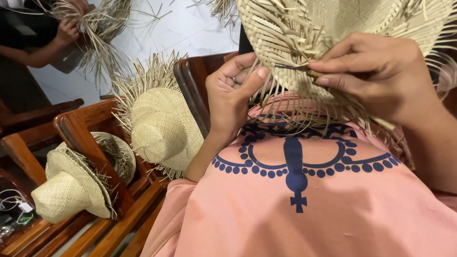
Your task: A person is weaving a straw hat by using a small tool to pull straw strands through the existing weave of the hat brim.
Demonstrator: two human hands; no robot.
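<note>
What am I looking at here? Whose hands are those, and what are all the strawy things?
The camera sits on a person's head and looks down, so you see their own two hands. The left hand and the right hand both hold the edge of a woven straw hat with loose strands hanging from its brim. Below is their pink shirt. On the wooden chairs at the left rest two more straw hats, also with ragged edges. In the top left corner, another person's hands work on more straw.
</note>
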